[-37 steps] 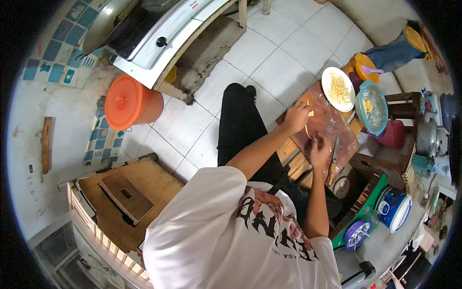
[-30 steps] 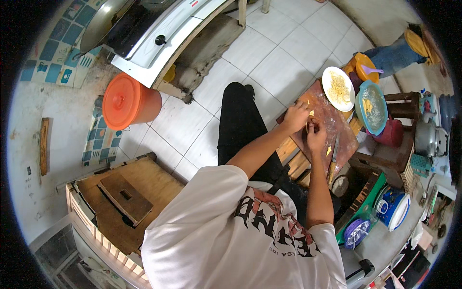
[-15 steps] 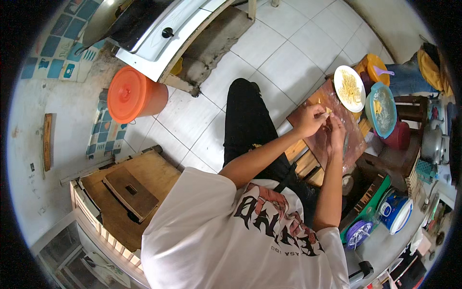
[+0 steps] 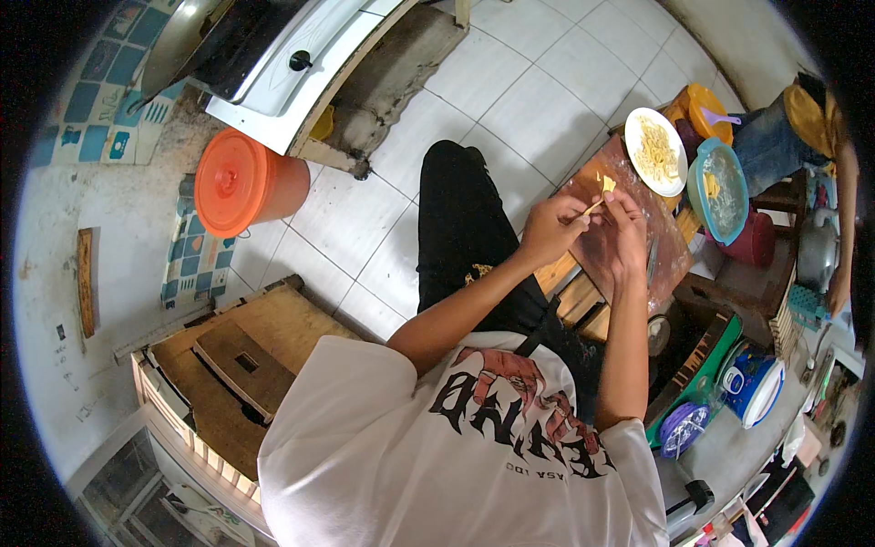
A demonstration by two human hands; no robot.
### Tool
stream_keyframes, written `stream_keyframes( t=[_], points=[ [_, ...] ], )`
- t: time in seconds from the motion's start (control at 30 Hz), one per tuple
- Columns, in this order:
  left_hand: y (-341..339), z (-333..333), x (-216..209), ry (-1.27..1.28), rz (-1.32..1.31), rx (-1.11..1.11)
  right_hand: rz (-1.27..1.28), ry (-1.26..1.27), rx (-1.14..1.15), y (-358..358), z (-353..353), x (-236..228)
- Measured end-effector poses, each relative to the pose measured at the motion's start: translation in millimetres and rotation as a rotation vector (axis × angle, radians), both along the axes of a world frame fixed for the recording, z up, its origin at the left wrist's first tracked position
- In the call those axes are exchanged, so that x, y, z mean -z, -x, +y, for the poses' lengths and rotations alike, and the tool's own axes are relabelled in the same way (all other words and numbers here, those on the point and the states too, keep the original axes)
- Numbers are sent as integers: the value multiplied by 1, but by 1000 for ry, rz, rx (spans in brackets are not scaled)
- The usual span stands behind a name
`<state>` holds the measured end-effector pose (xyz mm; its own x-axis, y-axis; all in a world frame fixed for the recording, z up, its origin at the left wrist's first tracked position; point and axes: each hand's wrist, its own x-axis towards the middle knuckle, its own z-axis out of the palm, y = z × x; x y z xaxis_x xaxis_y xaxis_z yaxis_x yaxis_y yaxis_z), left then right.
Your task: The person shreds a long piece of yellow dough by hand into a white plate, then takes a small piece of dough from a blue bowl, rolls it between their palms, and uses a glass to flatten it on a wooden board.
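Both my hands meet over a reddish-brown board (image 4: 670, 263) dusted with white powder. My left hand (image 4: 554, 226) pinches a thin tan stick-like piece (image 4: 593, 207). At its far end is a small, folded-looking piece of yellow dough (image 4: 609, 184), held by the fingertips of my right hand (image 4: 626, 228). Whether stick and dough are one piece, I cannot tell. Just beyond the board, a white oval plate (image 4: 640, 173) carries a heap of thin yellow strips. To its right, a light blue basin (image 4: 700, 208) contains white powder and a yellow dough lump (image 4: 711, 185).
An orange bowl (image 4: 700, 98) with a purple spoon (image 4: 722, 118) stands behind the plate. Another person's arm (image 4: 845, 219) hangs at the far right. A lidded orange bucket (image 4: 232, 187) and a white stove (image 4: 273, 100) are left; a blue-white tub (image 4: 752, 387) stands right.
My hands have shifted slightly left, and the yellow dough now sticks up above my fingers with the tan piece showing. Another person's arm has come into view at the right.
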<state>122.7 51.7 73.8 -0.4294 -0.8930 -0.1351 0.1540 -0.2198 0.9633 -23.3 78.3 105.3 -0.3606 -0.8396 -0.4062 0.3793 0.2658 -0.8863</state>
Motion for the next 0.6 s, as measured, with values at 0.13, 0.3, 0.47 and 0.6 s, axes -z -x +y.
stream_keyframes(
  t=[0.13,0.3,0.47,0.6],
  points=[
    [-10,5,-5,82,-145,-15,-79,35,11,-9,-3,-10],
    [-22,5,-20,225,-376,2,-215,19,-53,-15,1,-8],
    [-45,-8,-41,476,-531,153,-182,21,-191,-9,18,17],
    [-60,-23,-47,605,-589,252,-73,13,-312,-17,29,17]
  ],
)
